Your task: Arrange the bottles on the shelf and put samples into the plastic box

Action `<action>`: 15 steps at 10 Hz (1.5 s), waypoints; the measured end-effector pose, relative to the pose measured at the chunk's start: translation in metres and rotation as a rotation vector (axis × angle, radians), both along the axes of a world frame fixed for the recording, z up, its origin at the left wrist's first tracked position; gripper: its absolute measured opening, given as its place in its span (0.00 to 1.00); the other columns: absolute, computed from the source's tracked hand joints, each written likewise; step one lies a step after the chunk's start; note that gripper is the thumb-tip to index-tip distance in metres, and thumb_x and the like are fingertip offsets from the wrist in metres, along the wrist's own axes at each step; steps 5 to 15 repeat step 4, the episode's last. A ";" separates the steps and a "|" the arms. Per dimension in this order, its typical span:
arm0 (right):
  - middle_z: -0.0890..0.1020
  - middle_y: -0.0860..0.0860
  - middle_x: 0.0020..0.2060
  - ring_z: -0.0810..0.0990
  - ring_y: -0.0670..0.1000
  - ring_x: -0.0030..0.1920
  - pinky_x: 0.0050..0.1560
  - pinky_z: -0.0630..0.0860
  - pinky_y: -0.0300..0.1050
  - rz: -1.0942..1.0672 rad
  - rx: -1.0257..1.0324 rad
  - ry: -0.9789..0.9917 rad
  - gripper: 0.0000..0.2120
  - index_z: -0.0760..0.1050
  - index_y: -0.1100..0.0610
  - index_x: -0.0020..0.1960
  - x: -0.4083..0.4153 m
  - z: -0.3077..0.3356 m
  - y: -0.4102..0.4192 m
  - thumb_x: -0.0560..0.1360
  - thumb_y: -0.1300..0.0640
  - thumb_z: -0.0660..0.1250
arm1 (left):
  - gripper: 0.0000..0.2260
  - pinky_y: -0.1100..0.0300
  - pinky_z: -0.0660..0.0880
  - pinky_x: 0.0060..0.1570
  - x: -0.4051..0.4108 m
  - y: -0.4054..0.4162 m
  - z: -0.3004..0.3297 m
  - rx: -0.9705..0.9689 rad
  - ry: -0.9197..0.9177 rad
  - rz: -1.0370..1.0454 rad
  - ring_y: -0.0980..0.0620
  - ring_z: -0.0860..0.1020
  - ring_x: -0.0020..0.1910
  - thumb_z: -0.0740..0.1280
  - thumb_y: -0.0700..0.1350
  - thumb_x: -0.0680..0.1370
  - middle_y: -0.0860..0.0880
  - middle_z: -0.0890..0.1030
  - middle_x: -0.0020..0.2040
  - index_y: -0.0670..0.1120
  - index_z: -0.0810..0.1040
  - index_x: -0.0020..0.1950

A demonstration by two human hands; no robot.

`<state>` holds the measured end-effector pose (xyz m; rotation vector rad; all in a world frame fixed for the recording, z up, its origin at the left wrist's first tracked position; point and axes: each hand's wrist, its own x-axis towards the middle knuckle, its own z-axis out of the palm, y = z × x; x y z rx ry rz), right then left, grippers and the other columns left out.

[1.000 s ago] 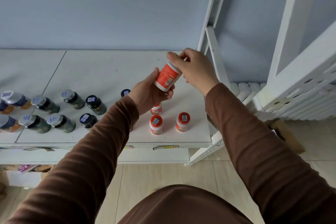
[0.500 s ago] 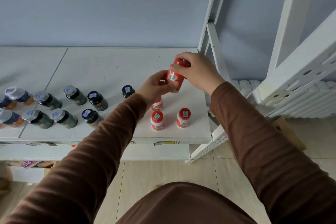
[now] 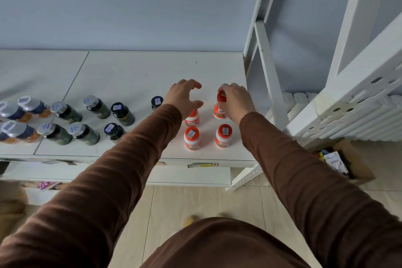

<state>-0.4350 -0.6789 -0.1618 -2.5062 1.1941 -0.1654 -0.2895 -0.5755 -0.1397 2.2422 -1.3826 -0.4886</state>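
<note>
At the far left of the shelf (image 3: pixel 130 76), grey-capped bottles (image 3: pixel 28 102) are being kept in two rows, and dark-capped bottles (image 3: pixel 118 107) are standing next to them. Further right, the left hand (image 3: pixel 185 98) is being held above the shelf with its fingers loosely curved and nothing in them; one red-capped bottle (image 3: pixel 192 118) is partly hidden under it. Two more red bottles (image 3: pixel 191 138) are standing in the front row. The right hand (image 3: pixel 236 102) is gripping the held bottle (image 3: pixel 219 106) by its red cap, with the long axis upright and the base seemingly on the shelf, directly behind the front-right bottle. The right hand is nearer, so the letting go is probably expected from it. No plastic box is being shown.
</note>
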 end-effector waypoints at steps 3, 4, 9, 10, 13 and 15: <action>0.76 0.57 0.58 0.74 0.58 0.58 0.58 0.73 0.49 0.024 -0.004 0.114 0.20 0.71 0.55 0.64 0.000 -0.022 0.003 0.74 0.55 0.70 | 0.18 0.52 0.70 0.61 -0.003 0.019 -0.003 -0.005 -0.029 0.051 0.46 0.73 0.61 0.70 0.48 0.75 0.47 0.75 0.62 0.51 0.75 0.65; 0.74 0.56 0.62 0.71 0.58 0.62 0.58 0.73 0.50 0.018 -0.012 0.105 0.25 0.68 0.54 0.68 -0.002 -0.013 0.006 0.74 0.50 0.70 | 0.18 0.51 0.70 0.62 -0.004 0.029 0.001 0.000 -0.046 0.074 0.47 0.73 0.61 0.71 0.49 0.75 0.48 0.76 0.62 0.52 0.75 0.64; 0.74 0.56 0.62 0.71 0.58 0.62 0.58 0.73 0.50 0.018 -0.012 0.105 0.25 0.68 0.54 0.68 -0.002 -0.013 0.006 0.74 0.50 0.70 | 0.18 0.51 0.70 0.62 -0.004 0.029 0.001 0.000 -0.046 0.074 0.47 0.73 0.61 0.71 0.49 0.75 0.48 0.76 0.62 0.52 0.75 0.64; 0.74 0.56 0.62 0.71 0.58 0.62 0.58 0.73 0.50 0.018 -0.012 0.105 0.25 0.68 0.54 0.68 -0.002 -0.013 0.006 0.74 0.50 0.70 | 0.18 0.51 0.70 0.62 -0.004 0.029 0.001 0.000 -0.046 0.074 0.47 0.73 0.61 0.71 0.49 0.75 0.48 0.76 0.62 0.52 0.75 0.64; 0.74 0.56 0.62 0.71 0.58 0.62 0.58 0.73 0.50 0.018 -0.012 0.105 0.25 0.68 0.54 0.68 -0.002 -0.013 0.006 0.74 0.50 0.70 | 0.18 0.51 0.70 0.62 -0.004 0.029 0.001 0.000 -0.046 0.074 0.47 0.73 0.61 0.71 0.49 0.75 0.48 0.76 0.62 0.52 0.75 0.64; 0.74 0.56 0.62 0.71 0.58 0.62 0.58 0.73 0.50 0.018 -0.012 0.105 0.25 0.68 0.54 0.68 -0.002 -0.013 0.006 0.74 0.50 0.70 | 0.18 0.51 0.70 0.62 -0.004 0.029 0.001 0.000 -0.046 0.074 0.47 0.73 0.61 0.71 0.49 0.75 0.48 0.76 0.62 0.52 0.75 0.64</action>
